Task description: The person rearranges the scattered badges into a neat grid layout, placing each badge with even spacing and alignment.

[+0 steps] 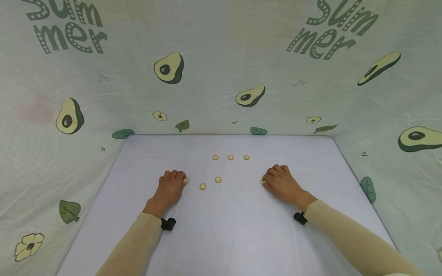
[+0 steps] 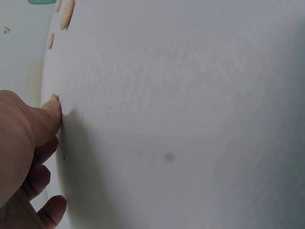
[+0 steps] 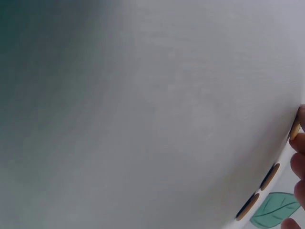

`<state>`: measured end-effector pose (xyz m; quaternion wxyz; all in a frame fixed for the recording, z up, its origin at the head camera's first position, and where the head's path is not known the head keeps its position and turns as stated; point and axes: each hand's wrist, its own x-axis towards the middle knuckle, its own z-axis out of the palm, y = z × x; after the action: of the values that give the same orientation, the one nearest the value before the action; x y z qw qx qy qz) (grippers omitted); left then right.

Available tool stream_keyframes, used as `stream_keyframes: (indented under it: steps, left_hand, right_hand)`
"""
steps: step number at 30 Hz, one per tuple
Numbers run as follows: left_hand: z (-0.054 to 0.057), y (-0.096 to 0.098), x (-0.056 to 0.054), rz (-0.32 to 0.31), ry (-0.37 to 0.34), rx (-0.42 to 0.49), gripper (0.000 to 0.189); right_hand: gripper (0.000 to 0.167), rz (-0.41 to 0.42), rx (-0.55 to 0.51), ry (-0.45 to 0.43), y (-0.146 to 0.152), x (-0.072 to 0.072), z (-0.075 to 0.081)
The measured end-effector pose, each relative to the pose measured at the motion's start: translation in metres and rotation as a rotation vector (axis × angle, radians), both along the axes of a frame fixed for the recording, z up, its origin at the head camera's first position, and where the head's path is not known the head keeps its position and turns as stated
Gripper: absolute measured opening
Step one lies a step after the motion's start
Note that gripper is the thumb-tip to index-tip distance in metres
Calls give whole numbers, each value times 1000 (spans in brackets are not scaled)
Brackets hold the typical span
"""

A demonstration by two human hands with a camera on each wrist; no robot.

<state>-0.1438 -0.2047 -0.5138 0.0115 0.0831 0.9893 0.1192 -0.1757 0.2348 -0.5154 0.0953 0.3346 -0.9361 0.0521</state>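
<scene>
My left hand [image 1: 170, 186] is at the left of the white table, its thumb and forefinger pinching a pale wooden button [image 1: 186, 180]. In the left wrist view that button [image 2: 55, 97] shows only as a small edge above the thumb. On the right, my right hand [image 1: 282, 183] pinches another such button [image 1: 263, 181] by its edge, low over the table. The right wrist view catches this button [image 3: 295, 130] edge-on between the fingertips. Between the hands lie two flat buttons, one nearer the left hand [image 1: 202, 186] and a second button [image 1: 218, 179] further right.
Farther back, three matching buttons form a row: a left button [image 1: 215, 157], a middle button [image 1: 230, 157] and a right button [image 1: 246, 157]. The white table [image 1: 228, 234] ends at a cloth [image 1: 210, 111] printed with avocados and leaves, which rises behind and along both sides.
</scene>
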Motion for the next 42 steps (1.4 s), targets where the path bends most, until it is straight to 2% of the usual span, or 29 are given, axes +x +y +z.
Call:
stream_keyframes:
  steps: [7,20,25,31,36,42]
  left_hand:
    - [-3,-1,-1,1,-4,-1,18]
    - [-2,-3,0,-6,6,10,17]
    - [-4,-3,0,-8,8,7,18]
    - [-4,-4,-1,-2,14,5,18]
    - [-5,-4,-1,-6,21,6,18]
    - [-6,-4,-2,-8,17,13,18]
  right_hand:
    - [21,-13,-39,1,3,0,-1]
    - [12,-23,-55,-107,0,-7,4]
    - [18,-13,-32,-41,-6,-12,7]
    - [20,-20,-45,56,-25,-29,17]
    - [22,-43,-16,62,-42,-43,18]
    - [22,-48,37,24,-53,-50,12]
